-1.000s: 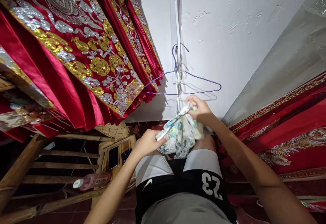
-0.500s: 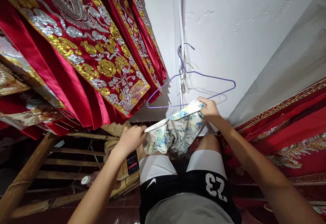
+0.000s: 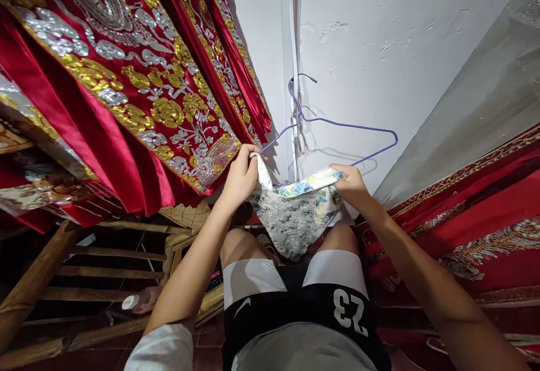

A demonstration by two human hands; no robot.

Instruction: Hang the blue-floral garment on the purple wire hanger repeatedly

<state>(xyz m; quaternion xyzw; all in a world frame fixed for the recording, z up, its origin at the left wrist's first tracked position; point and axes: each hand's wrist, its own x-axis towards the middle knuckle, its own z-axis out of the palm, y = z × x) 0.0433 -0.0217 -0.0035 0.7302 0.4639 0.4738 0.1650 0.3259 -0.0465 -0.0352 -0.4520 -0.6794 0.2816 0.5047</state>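
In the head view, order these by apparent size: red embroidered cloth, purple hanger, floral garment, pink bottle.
1. red embroidered cloth
2. purple hanger and floral garment: too close to rank; hanger wider, garment fuller
3. pink bottle

Left, red drapes (image 3: 126,107) crowd in; bare wall (image 3: 379,50) lies open beyond the hanger (image 3: 346,125).

white plaster wall (image 3: 379,50), red embroidered drapes (image 3: 126,78), bamboo bench (image 3: 105,258)

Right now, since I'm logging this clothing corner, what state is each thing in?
Floral garment: band stretched between both hands, rest hanging limp.
Left hand: shut on the band, by the hanger's left end.
Right hand: shut on the band.
Purple hanger: hooked on the wall.
Red embroidered cloths: hanging.
Pink bottle: lying on its side.
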